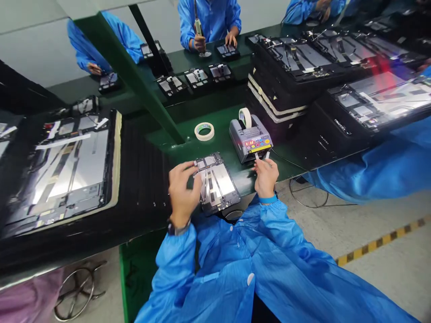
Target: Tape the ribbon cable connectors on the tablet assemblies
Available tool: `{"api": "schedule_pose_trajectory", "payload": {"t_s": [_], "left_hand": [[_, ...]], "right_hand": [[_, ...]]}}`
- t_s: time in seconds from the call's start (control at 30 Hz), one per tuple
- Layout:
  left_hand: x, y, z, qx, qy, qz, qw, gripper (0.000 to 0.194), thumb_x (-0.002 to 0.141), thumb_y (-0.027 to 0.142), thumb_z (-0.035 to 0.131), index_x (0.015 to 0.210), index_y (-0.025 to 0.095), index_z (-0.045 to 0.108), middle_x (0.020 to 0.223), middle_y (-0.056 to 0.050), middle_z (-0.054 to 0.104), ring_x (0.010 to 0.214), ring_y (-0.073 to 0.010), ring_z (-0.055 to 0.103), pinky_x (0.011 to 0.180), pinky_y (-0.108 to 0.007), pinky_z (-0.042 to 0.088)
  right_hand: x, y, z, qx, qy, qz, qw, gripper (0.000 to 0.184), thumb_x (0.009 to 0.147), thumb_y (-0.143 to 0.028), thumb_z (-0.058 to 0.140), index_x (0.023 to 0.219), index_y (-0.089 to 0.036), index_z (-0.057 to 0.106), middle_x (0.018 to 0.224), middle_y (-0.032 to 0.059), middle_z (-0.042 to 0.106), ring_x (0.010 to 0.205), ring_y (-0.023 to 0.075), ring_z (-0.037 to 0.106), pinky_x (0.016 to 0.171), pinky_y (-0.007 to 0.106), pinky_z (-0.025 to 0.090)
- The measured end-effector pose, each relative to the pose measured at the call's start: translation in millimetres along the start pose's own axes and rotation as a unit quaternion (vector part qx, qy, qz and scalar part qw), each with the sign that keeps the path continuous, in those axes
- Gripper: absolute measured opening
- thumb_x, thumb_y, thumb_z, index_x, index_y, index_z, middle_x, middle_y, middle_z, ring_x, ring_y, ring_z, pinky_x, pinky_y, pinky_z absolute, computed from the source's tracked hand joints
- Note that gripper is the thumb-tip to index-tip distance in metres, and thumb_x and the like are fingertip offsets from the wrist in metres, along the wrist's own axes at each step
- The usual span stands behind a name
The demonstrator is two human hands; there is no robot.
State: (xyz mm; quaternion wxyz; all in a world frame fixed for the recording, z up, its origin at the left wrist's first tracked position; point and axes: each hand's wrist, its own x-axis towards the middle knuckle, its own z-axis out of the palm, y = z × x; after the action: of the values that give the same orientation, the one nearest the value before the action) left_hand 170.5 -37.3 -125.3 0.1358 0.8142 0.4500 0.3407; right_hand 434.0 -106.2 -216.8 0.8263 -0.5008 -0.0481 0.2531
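Note:
My right hand (266,177) is at the front of a grey automatic tape dispenser (251,137). Its fingertips are closed on a short white strip of tape (257,156) at the outlet; a second pale strip end shows beside it. In front of me on the bench lies an opened tablet (220,179), its silver battery and dark ribbon cables exposed. My left hand (184,190), slightly blurred, hovers at the tablet's upper left side with thumb and fingers curved and apart. Whether its fingertips touch the tablet I cannot tell.
A tape roll (204,131) lies behind the tablet. Black trays with opened tablets are stacked at left (134,179) and right (279,89). A green post (134,80) slants down to the bench. Several co-workers in blue sit around, one holding a tool (198,28).

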Motion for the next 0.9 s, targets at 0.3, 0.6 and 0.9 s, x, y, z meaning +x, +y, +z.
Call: {"api": "schedule_pose_trajectory", "payload": {"t_s": [0.3, 0.6, 0.9], "left_hand": [[65, -37, 96.7, 0.081, -0.210, -0.065, 0.972, 0.045, 0.097, 0.050, 0.061, 0.134, 0.025, 0.062, 0.137, -0.014, 0.063, 0.132, -0.0345, 0.054, 0.113, -0.049, 0.042], [67, -41, 94.0, 0.088, -0.262, -0.078, 0.958, 0.047, 0.096, 0.050, 0.064, 0.138, 0.030, 0.058, 0.134, -0.012, 0.061, 0.130, -0.0337, 0.052, 0.108, -0.046, 0.038], [81, -55, 98.9, 0.055, -0.272, -0.107, 0.955, 0.044, 0.088, 0.047, 0.076, 0.127, 0.030, 0.064, 0.128, -0.009, 0.064, 0.128, -0.0321, 0.054, 0.106, -0.044, 0.040]], "right_hand": [[2, 1, -1, -0.034, 0.007, -0.062, 0.997, 0.054, 0.074, -0.033, 0.084, 0.112, -0.025, 0.046, 0.083, -0.0062, 0.072, 0.073, 0.0133, 0.068, 0.072, 0.030, 0.059], [-2, 6, 14, -0.049, 0.030, -0.050, 0.997, 0.057, 0.072, -0.036, 0.084, 0.112, -0.026, 0.044, 0.086, -0.0034, 0.072, 0.073, 0.0133, 0.068, 0.074, 0.030, 0.059], [-34, -12, -2, -0.165, -0.038, -0.119, 0.978, 0.045, 0.084, -0.034, 0.076, 0.117, -0.028, 0.046, 0.087, -0.0029, 0.067, 0.074, 0.0146, 0.067, 0.079, 0.032, 0.058]]}}
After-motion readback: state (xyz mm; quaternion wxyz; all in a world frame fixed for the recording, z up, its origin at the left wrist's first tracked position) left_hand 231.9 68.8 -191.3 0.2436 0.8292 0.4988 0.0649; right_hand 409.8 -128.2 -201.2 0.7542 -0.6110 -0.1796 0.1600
